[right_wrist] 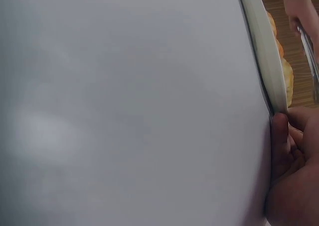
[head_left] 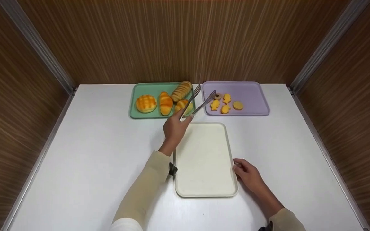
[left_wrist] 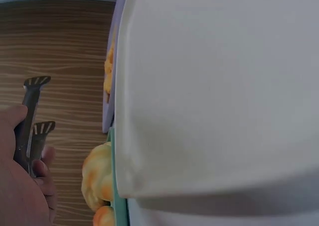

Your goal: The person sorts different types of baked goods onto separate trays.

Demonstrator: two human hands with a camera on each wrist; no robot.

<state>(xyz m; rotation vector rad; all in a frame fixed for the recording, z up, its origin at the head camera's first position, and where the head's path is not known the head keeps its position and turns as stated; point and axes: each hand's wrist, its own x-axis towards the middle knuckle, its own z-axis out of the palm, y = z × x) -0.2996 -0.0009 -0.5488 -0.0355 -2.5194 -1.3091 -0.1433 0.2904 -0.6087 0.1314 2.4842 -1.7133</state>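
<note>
While the left hand grips spread tongs, the right hand's curled fingers touch the white tray.

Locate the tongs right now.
Head view: the tongs are held in the left hand, tips open between the green tray and purple tray, beyond the white tray.

Both arms out, left one way further forward

Left hand is stretched toward 12 o'clock, fingers curled in a grip, forearm angled from 7 o'clock. Right hand sits low at 4 o'clock, fingers loosely bent, palm down.
</note>
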